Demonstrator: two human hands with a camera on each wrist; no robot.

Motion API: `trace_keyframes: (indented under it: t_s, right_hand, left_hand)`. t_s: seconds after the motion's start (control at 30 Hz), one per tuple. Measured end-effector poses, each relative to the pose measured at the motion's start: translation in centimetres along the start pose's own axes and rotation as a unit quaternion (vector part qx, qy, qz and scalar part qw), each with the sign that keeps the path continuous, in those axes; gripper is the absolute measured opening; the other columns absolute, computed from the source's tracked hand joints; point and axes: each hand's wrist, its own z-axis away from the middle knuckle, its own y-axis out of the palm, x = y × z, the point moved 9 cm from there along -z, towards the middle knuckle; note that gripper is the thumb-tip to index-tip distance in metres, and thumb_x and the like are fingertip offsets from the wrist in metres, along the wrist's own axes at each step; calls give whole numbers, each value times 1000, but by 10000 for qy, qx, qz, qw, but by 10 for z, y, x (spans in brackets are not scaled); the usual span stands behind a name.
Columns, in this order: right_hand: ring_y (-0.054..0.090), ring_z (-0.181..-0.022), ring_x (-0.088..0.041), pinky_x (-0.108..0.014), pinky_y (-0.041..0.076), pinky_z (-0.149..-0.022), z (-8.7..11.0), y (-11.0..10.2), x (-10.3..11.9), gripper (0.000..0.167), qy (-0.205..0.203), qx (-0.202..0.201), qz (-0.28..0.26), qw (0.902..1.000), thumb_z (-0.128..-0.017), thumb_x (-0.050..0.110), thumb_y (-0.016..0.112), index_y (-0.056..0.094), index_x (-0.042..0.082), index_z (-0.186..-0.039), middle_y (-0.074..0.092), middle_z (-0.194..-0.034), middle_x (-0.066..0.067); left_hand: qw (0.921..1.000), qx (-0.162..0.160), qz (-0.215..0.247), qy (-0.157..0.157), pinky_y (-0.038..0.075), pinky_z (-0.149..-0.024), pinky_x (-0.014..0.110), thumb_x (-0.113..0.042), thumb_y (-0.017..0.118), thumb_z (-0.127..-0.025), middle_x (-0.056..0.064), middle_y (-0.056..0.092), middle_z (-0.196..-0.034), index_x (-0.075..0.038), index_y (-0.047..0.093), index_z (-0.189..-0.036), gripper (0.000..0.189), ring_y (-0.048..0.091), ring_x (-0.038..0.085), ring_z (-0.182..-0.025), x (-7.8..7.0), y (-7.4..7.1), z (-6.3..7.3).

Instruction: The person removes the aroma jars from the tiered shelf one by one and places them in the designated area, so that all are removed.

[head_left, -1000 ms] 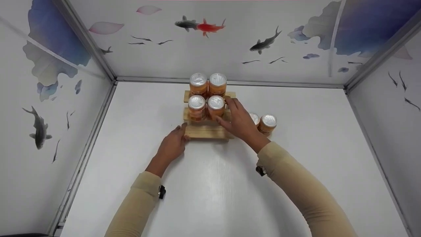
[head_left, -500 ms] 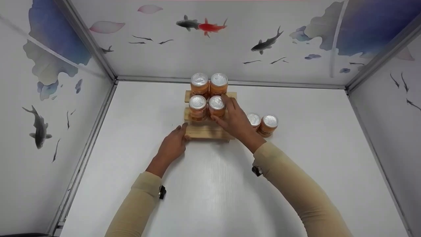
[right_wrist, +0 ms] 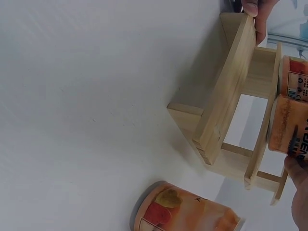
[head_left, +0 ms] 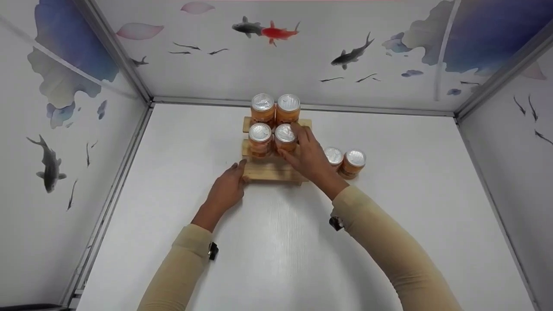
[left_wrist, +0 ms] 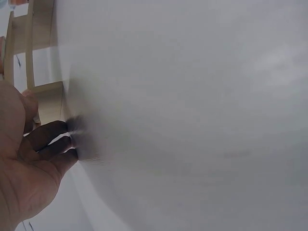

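Observation:
A stepped wooden rack [head_left: 272, 172] bears several orange-labelled cans with silvery tops. Two cans [head_left: 262, 108] stand on its back step, and another can [head_left: 259, 139] is at the left on the middle step. Beside that one is the can [head_left: 285, 137] that my right hand [head_left: 312, 157] holds, fingers at its right side and thumb at its front; its label shows in the right wrist view. My left hand [head_left: 227, 188] grips the left end of the front step. In the left wrist view its thumb lies against the wood, with the other fingers [left_wrist: 53, 142] low by the tabletop.
Two more cans [head_left: 355, 160] stand on the white table [head_left: 268, 250] to the right of the rack, one partly behind my right hand. Panels painted with fish [head_left: 280, 33] wall in the table at the back and both sides.
My right hand has shifted slightly left, bringing fingers and thumb closer around the right can on the middle step. My left hand stays at the rack's end.

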Motion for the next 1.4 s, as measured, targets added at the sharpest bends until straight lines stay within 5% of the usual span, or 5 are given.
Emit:
trace_keyframes:
  t_s: [0.63, 1.4]
  right_hand:
    - [70, -124, -38, -45, 65, -102, 7, -22, -2, 74, -317, -313, -110, 9989, -99, 22, 85, 44, -4, -155, 58, -138, -25]
    - [69, -126, -39, -52, 65, -101, 25, -59, -35, 72, 123, -442, 32, 9989, -101, 28, 84, 47, 0, -156, 59, -144, -24]
  left_hand:
    - [10000, 11, 28, -20, 49, -124, 60, -27, 57, -117, 25, 55, -165, -11, 38, -173, 61, 51, 42, -157, 1, 3, -2]
    - [9998, 136, 109, -138, 46, -126, 61, -39, 50, -119, 29, 50, -168, -9, 37, -173, 63, 51, 44, -157, 3, 3, -3]
